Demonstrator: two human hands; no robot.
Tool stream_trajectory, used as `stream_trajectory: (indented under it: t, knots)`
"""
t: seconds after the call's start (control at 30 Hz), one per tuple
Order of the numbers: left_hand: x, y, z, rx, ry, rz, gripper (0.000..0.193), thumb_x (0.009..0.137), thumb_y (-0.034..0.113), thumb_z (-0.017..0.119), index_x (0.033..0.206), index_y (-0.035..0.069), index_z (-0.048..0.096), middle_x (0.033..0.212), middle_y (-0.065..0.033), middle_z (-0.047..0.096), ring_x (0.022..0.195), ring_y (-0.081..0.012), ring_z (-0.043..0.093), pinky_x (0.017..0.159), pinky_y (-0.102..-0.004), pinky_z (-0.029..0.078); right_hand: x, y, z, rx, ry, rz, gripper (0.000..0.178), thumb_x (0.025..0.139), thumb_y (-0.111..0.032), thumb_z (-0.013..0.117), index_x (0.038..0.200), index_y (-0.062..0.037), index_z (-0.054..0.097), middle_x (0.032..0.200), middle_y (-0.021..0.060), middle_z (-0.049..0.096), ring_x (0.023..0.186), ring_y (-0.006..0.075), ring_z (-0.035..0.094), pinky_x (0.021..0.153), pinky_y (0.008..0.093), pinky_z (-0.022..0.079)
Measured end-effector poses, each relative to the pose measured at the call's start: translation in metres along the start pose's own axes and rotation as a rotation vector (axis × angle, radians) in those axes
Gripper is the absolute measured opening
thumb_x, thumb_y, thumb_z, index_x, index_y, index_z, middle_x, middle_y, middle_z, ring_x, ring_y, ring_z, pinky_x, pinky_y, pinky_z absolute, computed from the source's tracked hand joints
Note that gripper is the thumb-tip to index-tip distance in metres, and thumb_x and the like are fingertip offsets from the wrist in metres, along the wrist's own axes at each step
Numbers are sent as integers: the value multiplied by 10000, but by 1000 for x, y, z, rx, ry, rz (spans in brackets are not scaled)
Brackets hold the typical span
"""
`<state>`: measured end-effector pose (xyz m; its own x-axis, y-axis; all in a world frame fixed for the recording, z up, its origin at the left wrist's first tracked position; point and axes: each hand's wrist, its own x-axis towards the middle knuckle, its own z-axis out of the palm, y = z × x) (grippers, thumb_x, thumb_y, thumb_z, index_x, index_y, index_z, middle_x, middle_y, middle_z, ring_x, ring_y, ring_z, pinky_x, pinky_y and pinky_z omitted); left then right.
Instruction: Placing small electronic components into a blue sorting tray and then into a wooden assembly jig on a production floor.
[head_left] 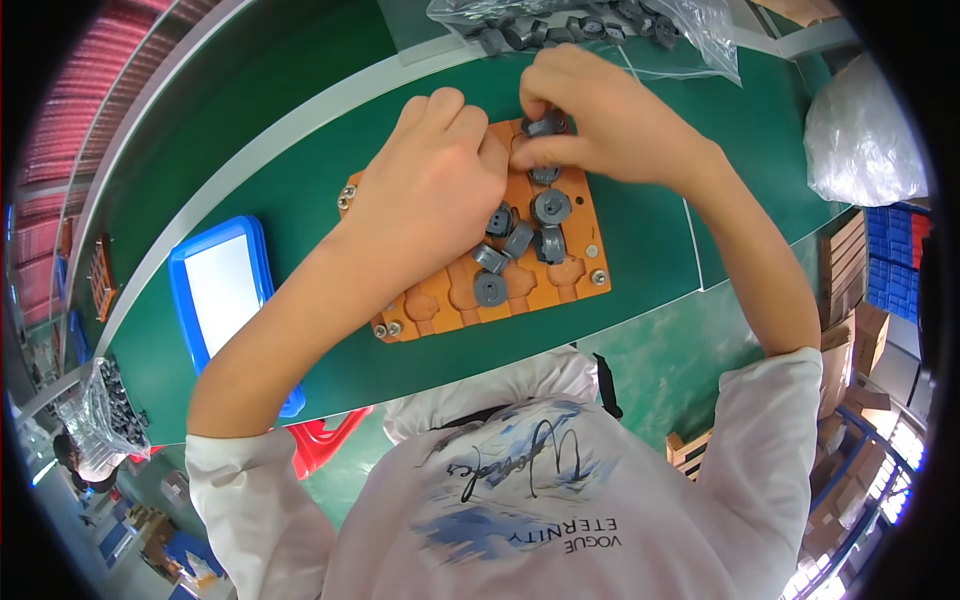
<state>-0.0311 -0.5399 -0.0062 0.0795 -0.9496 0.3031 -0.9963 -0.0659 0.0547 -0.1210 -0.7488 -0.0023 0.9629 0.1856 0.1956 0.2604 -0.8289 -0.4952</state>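
An orange fixture plate point(450, 308) with shaped recesses and metal pins at its corners lies on the green table. Several dark grey round plastic parts sit on it, among them a grey cap-like part point(551, 207) and another grey round part point(490, 289) nearer to me. My left hand point(436, 178) is closed over the plate's far left portion, its fingers curled; whatever they hold is hidden. At the plate's far edge, my right hand point(600, 125) pinches a dark grey plastic part point(543, 125) between thumb and fingers.
A clear plastic bag point(700, 45) of grey parts lies beyond the plate. To the left is a blue-framed tray with a white surface point(225, 285). Another bag of dark parts point(110, 405) sits at far left, and a translucent bag point(865, 130) at far right. A red stool point(325, 440) stands below the table edge.
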Motion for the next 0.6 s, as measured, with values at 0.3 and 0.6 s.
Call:
stream_trajectory:
  t: [0.3,0.6]
  knots:
    - [1,-6,-1,18,-58,57,229,694,49,673,893,-64,689,846,-133,572,926,-281,522,816,-363,450,-11,7,-4,38,-78,-76,140,840,-78,712,944,10,679,994,85,571,982,292,562,904,404,465]
    - [-1,-19,-4,-443,-43,-254,303,867,209,712,1103,18,715,985,-111,618,1022,-306,551,931,-398,482,-4,-14,-6,-134,-62,-109,171,820,-114,741,909,-15,634,1026,89,599,1031,297,566,926,408,461]
